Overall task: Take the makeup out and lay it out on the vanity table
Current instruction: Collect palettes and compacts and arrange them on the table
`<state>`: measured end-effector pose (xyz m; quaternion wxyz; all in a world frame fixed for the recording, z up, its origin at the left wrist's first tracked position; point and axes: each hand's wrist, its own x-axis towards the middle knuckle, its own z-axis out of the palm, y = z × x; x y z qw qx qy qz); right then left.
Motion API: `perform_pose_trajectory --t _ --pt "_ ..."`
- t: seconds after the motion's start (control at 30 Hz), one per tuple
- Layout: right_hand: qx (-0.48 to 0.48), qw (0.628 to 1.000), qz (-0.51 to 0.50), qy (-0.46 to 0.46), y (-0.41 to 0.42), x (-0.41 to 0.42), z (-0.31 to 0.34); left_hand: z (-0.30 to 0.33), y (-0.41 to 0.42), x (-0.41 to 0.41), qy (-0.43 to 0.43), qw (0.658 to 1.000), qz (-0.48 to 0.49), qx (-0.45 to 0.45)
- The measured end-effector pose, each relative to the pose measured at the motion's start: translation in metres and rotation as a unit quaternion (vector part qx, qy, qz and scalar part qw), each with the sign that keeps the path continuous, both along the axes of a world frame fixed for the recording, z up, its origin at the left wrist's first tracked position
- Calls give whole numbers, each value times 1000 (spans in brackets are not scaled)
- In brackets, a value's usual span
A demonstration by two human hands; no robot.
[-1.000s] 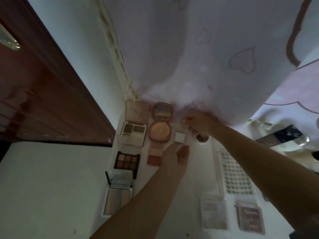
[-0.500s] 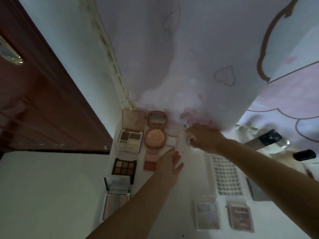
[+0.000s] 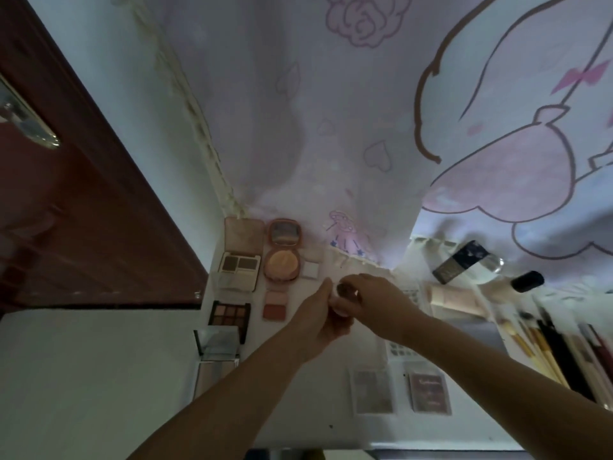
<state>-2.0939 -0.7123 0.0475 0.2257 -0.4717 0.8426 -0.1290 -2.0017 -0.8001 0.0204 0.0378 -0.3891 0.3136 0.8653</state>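
Entry, as I read it from my feed.

Grip: both hands meet over the middle of the white tabletop point(image 3: 298, 410). My left hand point(image 3: 318, 322) curls its fingers round a small round jar point(image 3: 343, 295); my right hand point(image 3: 374, 302) pinches the same jar from the other side. The jar's dark top faces the camera. I cannot tell whether it rests on the tabletop or is lifted off it.

Laid out left of the grip:
- peach compact point(image 3: 283, 258), lid open, upright mirror
- quad palette point(image 3: 239, 265), lid open, touching the compact's left side
- small white pan point(image 3: 310, 269), just beyond the left hand's fingertips
- blush duo point(image 3: 274, 305), just beside the left hand
- dark palette point(image 3: 229, 313), left of the duo
- mirrored case point(image 3: 217, 351), open, nearest me on that side

Right of the grip:
- pale tube point(image 3: 454, 298), lying flat
- dark bottle point(image 3: 461, 266), tilted, beyond the tube
- black cap point(image 3: 527, 281)
- brushes point(image 3: 550, 346), a row at the far right

Near side of the grip: two sachets point(image 3: 401, 391), side by side.

Beyond the grip: a pink printed curtain point(image 3: 331, 127) hangs to the tabletop.
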Motion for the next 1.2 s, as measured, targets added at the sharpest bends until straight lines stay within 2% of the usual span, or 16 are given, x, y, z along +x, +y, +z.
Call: perform_pose_trajectory --t 0.1,0.17,0.3,0.43,0.5,0.6,0.67,0.73,0.87,1.0,1.03,1.13,1.2 --pt "-30 999 25 -22 9 6 15 14 4 5 -3 997 -35 -67" --pt "-45 997 46 -33 17 7 23 20 8 9 19 996 -48 -72" --pt "-72 992 86 -65 32 7 30 24 17 21 65 996 -59 -25" --pt "-76 984 100 -128 42 8 30 19 14 33 55 992 -105 37" --pt "-67 982 99 -145 44 7 30 15 12 39 33 993 -108 39" --pt "-87 970 7 -227 42 -3 28 7 12 42 15 997 -68 14" --pt "-122 936 -109 -312 42 -17 20 0 9 41 8 1000 -30 4" --pt "-125 907 -187 -355 43 -32 7 -6 4 39 10 1000 -8 -8" --pt "-138 849 -265 -435 38 -48 -27 -16 -9 33 20 998 -16 -53" --pt "-169 829 -299 -441 21 -63 -48 -28 -17 10 26 995 -36 -94" --pt "-168 841 -299 -418 16 -67 -52 -31 -18 2 26 993 -45 -103" --pt "-108 924 -265 -254 0 -76 -62 -43 -19 -16 30 982 -97 -161" --pt "-85 959 -208 -170 -9 -79 -72 -53 -21 -23 21 947 -158 -278"
